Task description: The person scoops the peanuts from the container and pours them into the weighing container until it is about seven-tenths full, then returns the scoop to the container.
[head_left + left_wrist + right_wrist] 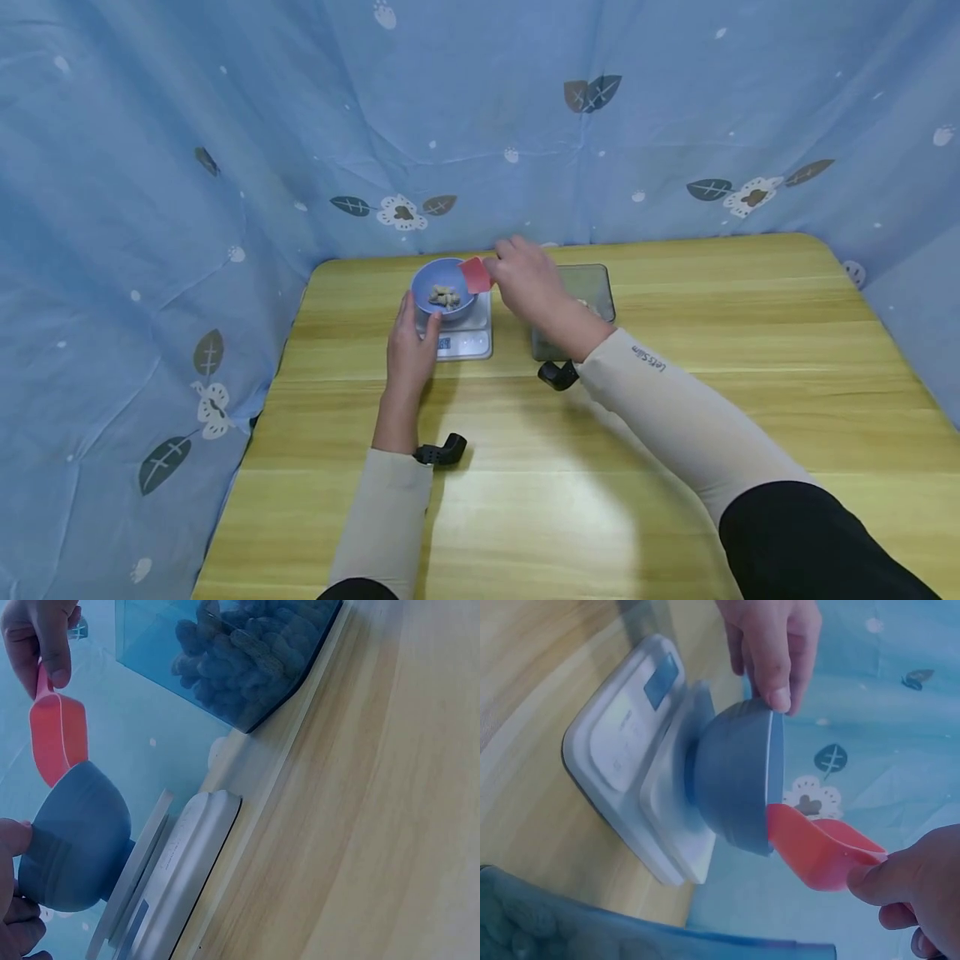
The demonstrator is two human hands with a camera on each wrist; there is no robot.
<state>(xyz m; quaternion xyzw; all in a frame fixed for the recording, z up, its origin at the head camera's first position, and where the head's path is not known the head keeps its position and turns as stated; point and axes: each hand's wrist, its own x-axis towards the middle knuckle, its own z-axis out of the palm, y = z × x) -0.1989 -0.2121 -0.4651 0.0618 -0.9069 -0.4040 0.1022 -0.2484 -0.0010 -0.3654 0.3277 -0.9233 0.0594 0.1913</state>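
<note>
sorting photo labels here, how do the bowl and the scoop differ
The bowl is blue, while the scoop is pinkish red. The bowl is round and larger; the scoop is small, with a handle. The bowl stands on the scale with peanuts inside, whereas the scoop is held tilted in the air at the bowl's rim by the right hand. Both are hollow and open, and the left hand is on the bowl.

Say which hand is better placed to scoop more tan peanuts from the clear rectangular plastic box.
The right hand, most likely: it holds the red plastic scoop and is nearer the box, while the left hand holds the round blue bowl on the flat white scale.
</note>
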